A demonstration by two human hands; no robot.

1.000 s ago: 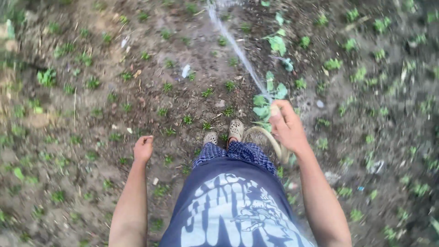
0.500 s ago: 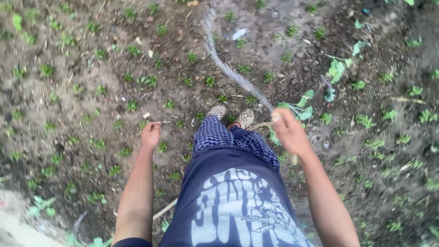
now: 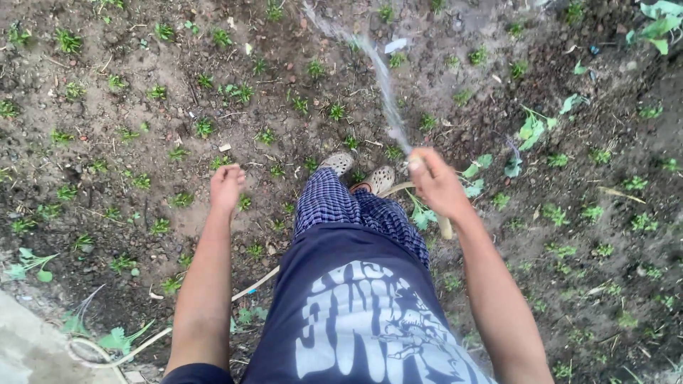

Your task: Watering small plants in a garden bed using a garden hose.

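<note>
over a bed of soil [image 3: 128,64] dotted with seedlings [image 3: 205,128], the right hand [image 3: 435,183] is clenched around the end of a pale hose [image 3: 445,226], fingers wrapped over its mouth; a thin jet [image 3: 384,78] leaves the fist and arcs up-frame across the bed. the left hand [image 3: 226,186] hangs free beside the hip, fingers loosely curled, grasping nothing. the hose itself is slender, cream-coloured and flexible: one short length shows below the right fist, a curve passes in front of the shoes [image 3: 359,171], and more of it trails behind the legs to the lower left near a concrete edge [image 3: 28,348].

risks, as judged from this view: the jet looks narrow and forceful, so held on one spot it could gouge the loose soil and flatten or uproot the small seedlings. the trailing hose lies among the plants behind the person; a tug or a step back could drag it over them or catch a foot. the ground at right looks darker, perhaps wet, so footing there may be slippery, and the larger leafy plants [image 3: 530,131] stand just beside the right hand.
</note>
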